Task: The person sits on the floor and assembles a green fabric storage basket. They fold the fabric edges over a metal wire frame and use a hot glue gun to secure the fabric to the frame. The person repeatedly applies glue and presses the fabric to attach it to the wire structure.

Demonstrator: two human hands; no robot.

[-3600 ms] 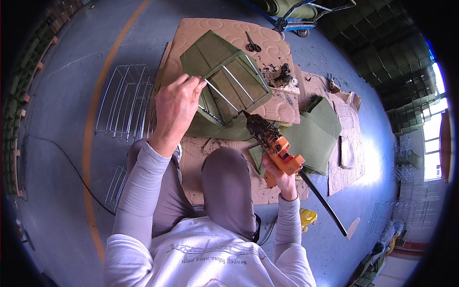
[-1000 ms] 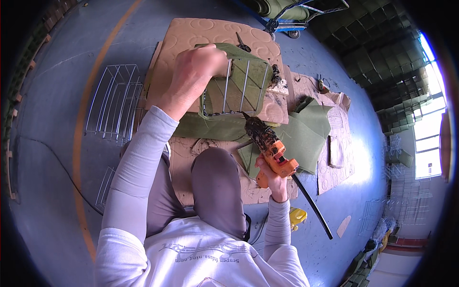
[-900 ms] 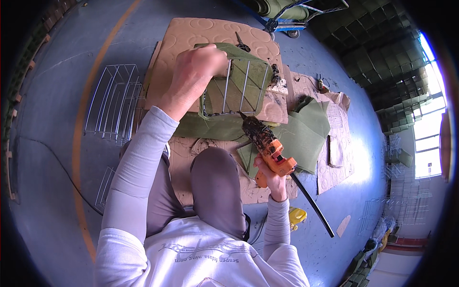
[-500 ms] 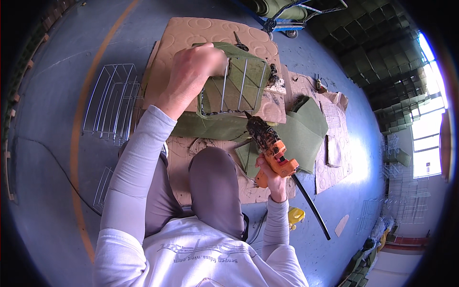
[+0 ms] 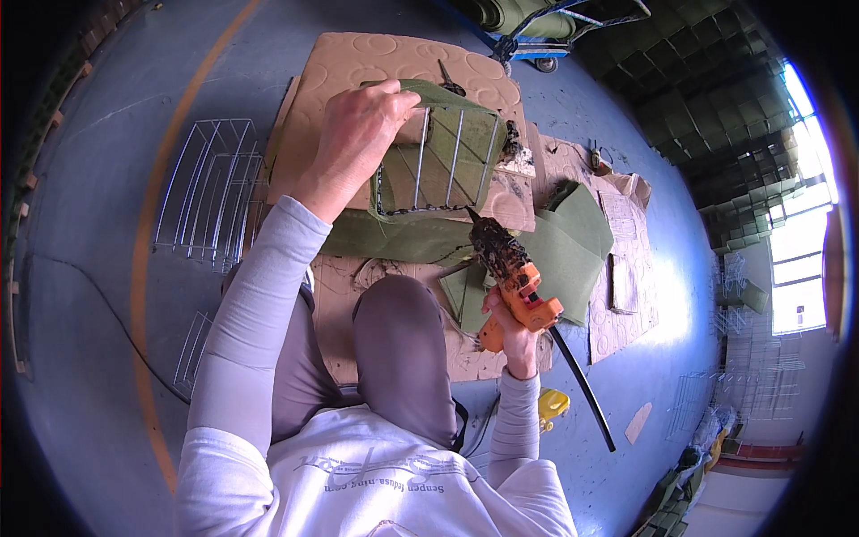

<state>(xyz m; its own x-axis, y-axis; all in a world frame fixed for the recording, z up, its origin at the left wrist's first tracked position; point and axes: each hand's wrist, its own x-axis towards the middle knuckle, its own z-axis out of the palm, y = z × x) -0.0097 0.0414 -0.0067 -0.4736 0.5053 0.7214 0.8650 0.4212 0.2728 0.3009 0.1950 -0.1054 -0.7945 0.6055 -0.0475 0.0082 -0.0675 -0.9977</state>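
Head view: left hand [image 5: 362,134] gripping the green mesh-covered wire frame [image 5: 455,154] at its upper left edge, fingers closed; exact pinch point hidden. Frame sits tilted over the patterned cardboard [image 5: 333,67], black glue along its near and left wires. Right hand [image 5: 510,327] wrapped round the handle of an orange glue gun [image 5: 528,309] — trigger finger not clear. Gun's dark-crusted nozzle points up-left, tip right at the frame's near right corner; contact can't be told. Black stick [image 5: 582,387] runs out the gun's back. Scissors [image 5: 452,82] lie beyond the frame. Green sheets [image 5: 573,255] right of the gun, bare wire basket [image 5: 204,188] on floor at left, yellow object [image 5: 553,404] near right sleeve — blue cart [image 5: 528,45] at top.
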